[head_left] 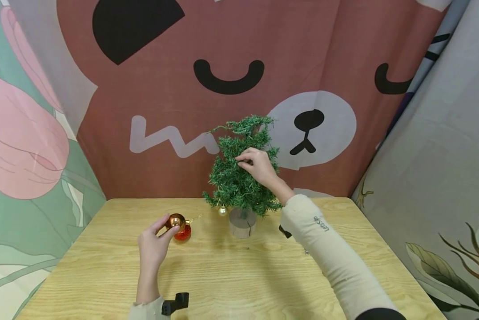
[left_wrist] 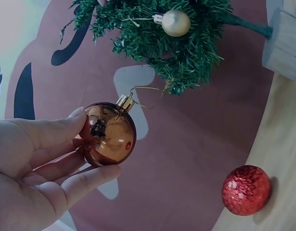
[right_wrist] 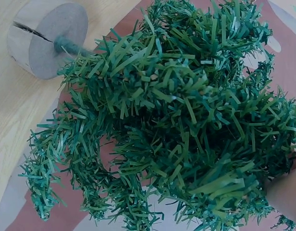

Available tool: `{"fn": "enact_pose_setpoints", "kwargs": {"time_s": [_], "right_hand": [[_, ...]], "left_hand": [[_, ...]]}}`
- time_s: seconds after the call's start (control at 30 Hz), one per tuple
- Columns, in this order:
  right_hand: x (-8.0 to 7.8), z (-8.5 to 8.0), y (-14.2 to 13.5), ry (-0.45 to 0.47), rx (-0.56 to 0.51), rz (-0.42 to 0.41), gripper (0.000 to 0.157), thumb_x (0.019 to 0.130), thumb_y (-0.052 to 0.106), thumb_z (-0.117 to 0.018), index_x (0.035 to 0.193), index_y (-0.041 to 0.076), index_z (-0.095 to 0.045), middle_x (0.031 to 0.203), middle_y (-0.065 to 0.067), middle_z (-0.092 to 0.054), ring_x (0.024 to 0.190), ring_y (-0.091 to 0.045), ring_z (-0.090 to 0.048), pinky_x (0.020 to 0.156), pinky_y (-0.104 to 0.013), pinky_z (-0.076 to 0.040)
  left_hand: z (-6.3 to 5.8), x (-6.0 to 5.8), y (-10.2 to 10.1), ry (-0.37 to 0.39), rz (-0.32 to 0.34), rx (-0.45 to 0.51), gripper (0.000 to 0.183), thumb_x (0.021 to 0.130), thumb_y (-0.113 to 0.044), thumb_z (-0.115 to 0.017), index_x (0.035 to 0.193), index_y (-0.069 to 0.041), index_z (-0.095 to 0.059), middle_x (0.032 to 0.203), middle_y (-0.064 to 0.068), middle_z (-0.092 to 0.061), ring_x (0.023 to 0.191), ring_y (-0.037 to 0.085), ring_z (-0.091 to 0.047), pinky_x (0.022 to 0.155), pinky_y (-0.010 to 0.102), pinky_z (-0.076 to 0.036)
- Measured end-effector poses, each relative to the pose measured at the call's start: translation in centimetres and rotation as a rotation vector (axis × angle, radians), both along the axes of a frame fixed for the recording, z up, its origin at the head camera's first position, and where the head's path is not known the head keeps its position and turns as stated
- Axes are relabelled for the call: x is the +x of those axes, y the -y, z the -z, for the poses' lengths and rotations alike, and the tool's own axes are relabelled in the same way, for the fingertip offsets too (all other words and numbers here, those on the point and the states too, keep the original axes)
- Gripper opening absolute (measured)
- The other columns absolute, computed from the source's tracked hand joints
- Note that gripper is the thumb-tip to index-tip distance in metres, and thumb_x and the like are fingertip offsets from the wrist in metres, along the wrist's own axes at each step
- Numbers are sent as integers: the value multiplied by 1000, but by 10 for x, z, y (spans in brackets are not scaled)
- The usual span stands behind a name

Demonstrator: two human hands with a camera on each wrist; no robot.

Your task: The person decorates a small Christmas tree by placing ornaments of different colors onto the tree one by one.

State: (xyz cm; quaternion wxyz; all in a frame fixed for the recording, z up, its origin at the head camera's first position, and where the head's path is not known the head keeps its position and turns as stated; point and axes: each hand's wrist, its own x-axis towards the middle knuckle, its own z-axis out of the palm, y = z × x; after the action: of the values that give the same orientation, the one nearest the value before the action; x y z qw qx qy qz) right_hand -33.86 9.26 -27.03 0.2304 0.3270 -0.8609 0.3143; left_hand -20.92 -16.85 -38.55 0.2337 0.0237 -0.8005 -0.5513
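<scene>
Head view: the left hand (head_left: 153,244) grips a copper bauble (head_left: 176,221) left of the tree (head_left: 235,184) while the right hand (head_left: 261,168), hold unclear, is before it; left wrist: a gold bauble (left_wrist: 176,23) hangs on it; right wrist: its wooden base (right_wrist: 59,42) shows.

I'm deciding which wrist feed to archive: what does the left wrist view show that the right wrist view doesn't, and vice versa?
Only the left wrist view: the left hand, its fingers holding a shiny copper ball; a red ball on the tabletop; and a pale gold ball at the tree.

Only the right wrist view: a plainly visible dark crack in the base's side.

Both: the green tree, its round base, some tabletop and the reddish backdrop.
</scene>
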Motion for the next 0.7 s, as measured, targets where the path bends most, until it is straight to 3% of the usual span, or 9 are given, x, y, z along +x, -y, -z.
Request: {"fn": "enact_pose_setpoints", "kwargs": {"time_s": [0.47,0.7], "right_hand": [[-1,0,0,8,8,4,17,84,4,-60,99,-1,-68,95,-11,-60,77,-19,-57,66,-26,-48],[0,1,0,9,1,-1,16,84,4,-61,98,-2,-68,96,-12,-60,77,-19,-58,66,-26,-48]], "left_hand": [[-13,-5,-6,-117,32,62,40,74,4,-69,111,13,-56,115,24,-54,98,33,-56,65,11,-45],[-21,-2,-10,-161,48,100,39,73,8,-68,109,15,-56,114,25,-54,101,32,-54,66,10,-45]]}}
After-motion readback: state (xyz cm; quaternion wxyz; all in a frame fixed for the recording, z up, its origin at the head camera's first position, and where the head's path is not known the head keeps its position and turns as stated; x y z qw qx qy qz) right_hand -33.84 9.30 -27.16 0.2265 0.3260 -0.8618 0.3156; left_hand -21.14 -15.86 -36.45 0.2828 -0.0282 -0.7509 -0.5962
